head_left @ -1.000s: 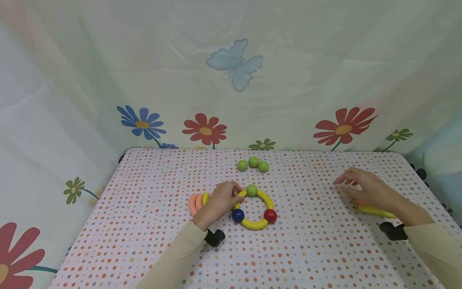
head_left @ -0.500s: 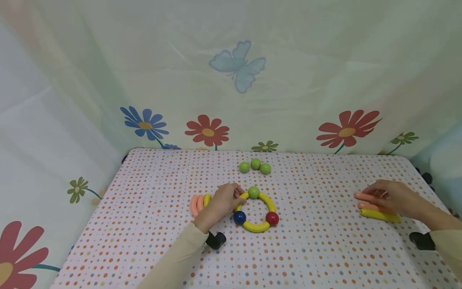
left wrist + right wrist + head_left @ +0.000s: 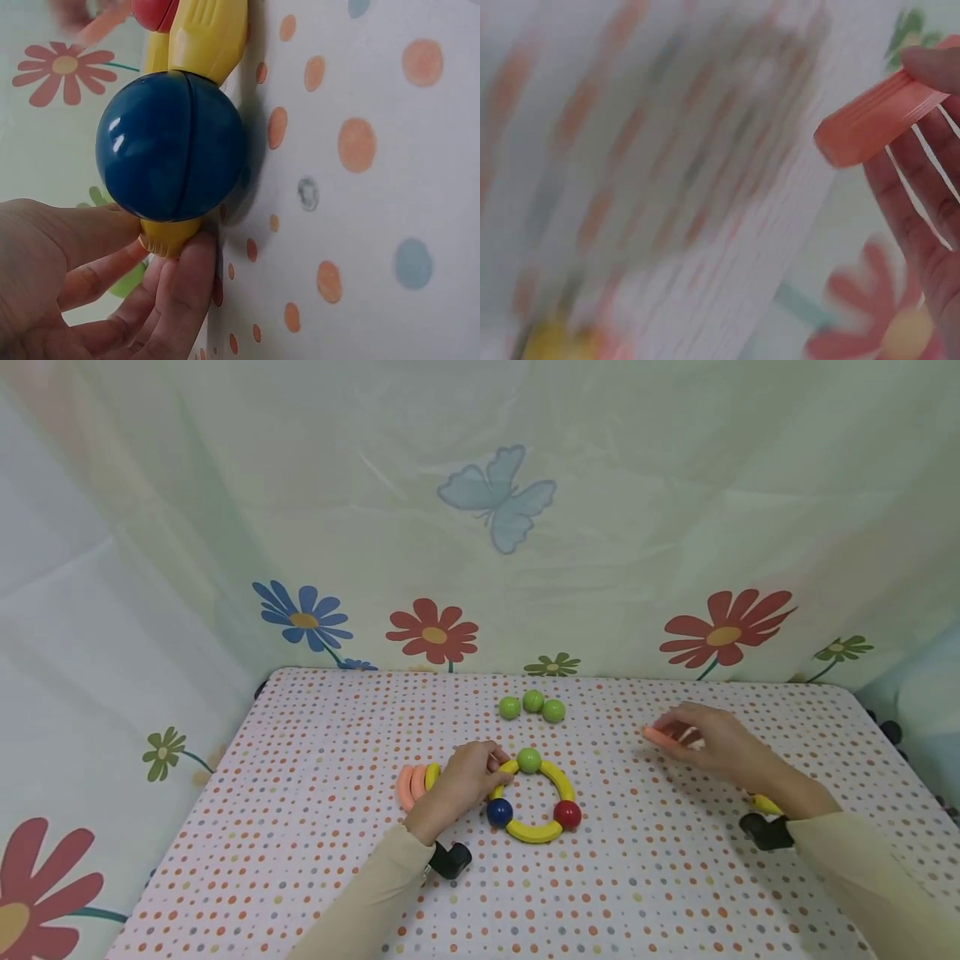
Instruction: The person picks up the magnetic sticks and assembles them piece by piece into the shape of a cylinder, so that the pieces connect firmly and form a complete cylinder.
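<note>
A ring of yellow curved rods (image 3: 533, 833) joined by a green ball (image 3: 528, 760), a blue ball (image 3: 499, 813) and a red ball (image 3: 567, 814) lies on the dotted table. My left hand (image 3: 467, 777) pinches the ring's left yellow rod (image 3: 169, 236) between thumb and fingers, just beside the blue ball. To the right of the ring, above the table, my right hand (image 3: 716, 743) holds a salmon-coloured curved rod (image 3: 660, 738). In the right wrist view its thumb lies on one side of that rod, with fingers behind.
Several green balls (image 3: 533, 700) sit loose behind the ring. Salmon curved rods (image 3: 412, 787) and a yellow one (image 3: 432, 775) lie left of my left hand. Another yellow rod (image 3: 765, 804) shows partly beneath my right forearm. A patterned cloth (image 3: 600, 568) hangs behind the table.
My right hand went to the rods at the far right, took a salmon rod, and has come back left with it. My left hand has stayed on the ring.
</note>
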Demonstrator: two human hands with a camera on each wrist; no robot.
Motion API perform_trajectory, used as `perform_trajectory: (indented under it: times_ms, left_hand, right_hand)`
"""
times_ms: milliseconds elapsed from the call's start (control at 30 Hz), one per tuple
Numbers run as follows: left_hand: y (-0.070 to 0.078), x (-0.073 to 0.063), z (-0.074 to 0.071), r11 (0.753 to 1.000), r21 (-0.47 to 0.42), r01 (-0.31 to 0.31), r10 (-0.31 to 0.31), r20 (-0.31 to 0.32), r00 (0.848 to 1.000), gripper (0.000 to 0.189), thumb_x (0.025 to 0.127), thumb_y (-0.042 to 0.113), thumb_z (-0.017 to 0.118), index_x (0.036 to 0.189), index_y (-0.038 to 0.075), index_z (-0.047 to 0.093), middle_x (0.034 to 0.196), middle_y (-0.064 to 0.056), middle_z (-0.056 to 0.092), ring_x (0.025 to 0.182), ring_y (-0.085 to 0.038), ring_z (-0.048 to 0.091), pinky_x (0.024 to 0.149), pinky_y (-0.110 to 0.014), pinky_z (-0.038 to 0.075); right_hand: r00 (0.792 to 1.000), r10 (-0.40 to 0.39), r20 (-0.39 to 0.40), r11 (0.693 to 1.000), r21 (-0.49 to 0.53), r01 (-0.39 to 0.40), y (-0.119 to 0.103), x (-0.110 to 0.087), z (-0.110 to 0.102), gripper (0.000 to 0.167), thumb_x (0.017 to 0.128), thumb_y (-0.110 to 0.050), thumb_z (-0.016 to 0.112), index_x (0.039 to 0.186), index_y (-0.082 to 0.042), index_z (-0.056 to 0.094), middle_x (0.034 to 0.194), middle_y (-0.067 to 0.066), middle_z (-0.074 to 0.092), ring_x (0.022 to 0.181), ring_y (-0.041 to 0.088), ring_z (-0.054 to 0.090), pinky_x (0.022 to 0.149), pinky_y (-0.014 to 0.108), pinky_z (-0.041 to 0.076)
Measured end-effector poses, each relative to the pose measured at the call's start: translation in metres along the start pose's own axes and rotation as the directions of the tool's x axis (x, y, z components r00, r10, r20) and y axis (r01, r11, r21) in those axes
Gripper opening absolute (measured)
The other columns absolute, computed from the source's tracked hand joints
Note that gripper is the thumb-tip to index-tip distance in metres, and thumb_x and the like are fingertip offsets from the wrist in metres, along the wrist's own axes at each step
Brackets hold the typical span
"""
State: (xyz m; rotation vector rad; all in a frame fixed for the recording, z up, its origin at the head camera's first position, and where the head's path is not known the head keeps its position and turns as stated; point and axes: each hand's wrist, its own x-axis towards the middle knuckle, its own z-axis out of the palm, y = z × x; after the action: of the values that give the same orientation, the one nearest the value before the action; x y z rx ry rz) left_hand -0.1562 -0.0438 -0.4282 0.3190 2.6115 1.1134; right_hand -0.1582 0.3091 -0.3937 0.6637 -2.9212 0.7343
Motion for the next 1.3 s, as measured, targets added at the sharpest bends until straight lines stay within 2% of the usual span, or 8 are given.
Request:
perform_trajectory:
  times_ms: [133, 267, 400, 533, 900, 1067, 1200, 1300]
  left_hand:
    - [-0.001, -0.001, -0.001, 1.0, -0.009, -0.003, 0.003, -0.002, 1.0, 0.02, 0.094, 0.008, 0.079, 0.111, 0.0, 0.072, 0.088, -0.002, 0.059, 0.073, -0.013, 0.051, 0.061, -0.02, 0.041]
    - [-0.001, 0.0, -0.001, 1.0, -0.003, -0.007, 0.007, 0.002, 1.0, 0.021, 0.094, 0.01, 0.079, 0.112, 0.001, 0.072, 0.087, -0.001, 0.059, 0.07, -0.012, 0.051, 0.06, -0.019, 0.041]
    - [-0.002, 0.001, -0.001, 1.0, 0.009, -0.009, 0.009, 0.001, 1.0, 0.021, 0.094, 0.012, 0.08, 0.111, 0.001, 0.072, 0.086, -0.001, 0.059, 0.07, -0.011, 0.051, 0.061, -0.02, 0.04]
    - [-0.003, 0.001, -0.001, 1.0, 0.009, -0.013, 0.013, 0.0, 1.0, 0.02, 0.094, 0.012, 0.08, 0.109, 0.001, 0.073, 0.086, -0.001, 0.06, 0.071, -0.012, 0.051, 0.063, -0.021, 0.041]
    - [-0.005, 0.001, -0.002, 1.0, -0.004, -0.021, 0.021, 0.002, 1.0, 0.021, 0.094, 0.013, 0.08, 0.11, 0.001, 0.072, 0.086, -0.001, 0.059, 0.069, -0.011, 0.051, 0.06, -0.019, 0.041]
    - [-0.005, 0.001, -0.002, 1.0, -0.008, -0.011, 0.011, -0.001, 1.0, 0.022, 0.094, 0.013, 0.08, 0.112, 0.002, 0.072, 0.086, -0.001, 0.059, 0.069, -0.011, 0.052, 0.06, -0.02, 0.042]
    - [-0.004, 0.002, 0.0, 1.0, 0.018, -0.007, 0.007, -0.003, 1.0, 0.022, 0.095, 0.012, 0.08, 0.113, 0.002, 0.073, 0.087, 0.0, 0.059, 0.072, -0.011, 0.051, 0.063, -0.02, 0.042]
    - [-0.004, 0.002, 0.001, 1.0, 0.024, -0.009, 0.009, -0.007, 1.0, 0.022, 0.095, 0.012, 0.08, 0.113, 0.002, 0.073, 0.086, 0.0, 0.059, 0.072, -0.011, 0.05, 0.063, -0.02, 0.041]
  right_hand:
    - [0.994, -0.106, -0.015, 0.974, 0.198, 0.106, -0.052, 0.029, 0.025, 0.03, 0.084, 0.005, 0.084, 0.11, 0.001, 0.069, 0.103, 0.007, 0.07, 0.093, 0.025, 0.068, 0.08, 0.042, 0.062]
    - [0.99, -0.131, -0.044, 0.901, 0.411, 0.138, -0.086, 0.05, 0.046, 0.032, 0.087, 0.007, 0.08, 0.115, 0.003, 0.065, 0.109, 0.013, 0.068, 0.099, 0.029, 0.069, 0.088, 0.043, 0.06]
    - [0.993, -0.101, -0.067, 0.824, 0.553, 0.122, -0.1, 0.065, 0.063, 0.031, 0.091, 0.007, 0.076, 0.119, 0.007, 0.061, 0.114, 0.018, 0.066, 0.104, 0.032, 0.069, 0.092, 0.033, 0.059]
    - [0.998, -0.055, -0.042, 0.791, 0.608, 0.069, -0.099, 0.07, 0.075, 0.03, 0.093, 0.009, 0.073, 0.12, 0.007, 0.059, 0.117, 0.021, 0.065, 0.108, 0.035, 0.068, 0.093, 0.027, 0.057]
    - [0.998, -0.047, -0.029, 0.771, 0.635, 0.054, -0.095, 0.068, 0.084, 0.032, 0.093, 0.009, 0.072, 0.122, 0.008, 0.058, 0.117, 0.021, 0.064, 0.107, 0.034, 0.067, 0.091, 0.023, 0.056]
    - [0.998, -0.056, -0.029, 0.777, 0.626, 0.062, -0.093, 0.068, 0.084, 0.035, 0.093, 0.007, 0.074, 0.123, 0.008, 0.058, 0.117, 0.021, 0.064, 0.107, 0.033, 0.066, 0.092, 0.026, 0.057]
    - [1.0, -0.026, -0.013, 0.781, 0.623, 0.029, -0.084, 0.059, 0.079, 0.039, 0.094, 0.002, 0.075, 0.128, 0.008, 0.055, 0.121, 0.022, 0.063, 0.11, 0.036, 0.065, 0.093, 0.025, 0.056]
    - [1.0, 0.009, -0.021, 0.812, 0.584, 0.005, -0.072, 0.045, 0.069, 0.039, 0.096, 0.0, 0.075, 0.129, 0.007, 0.055, 0.121, 0.023, 0.063, 0.11, 0.035, 0.065, 0.091, 0.022, 0.055]
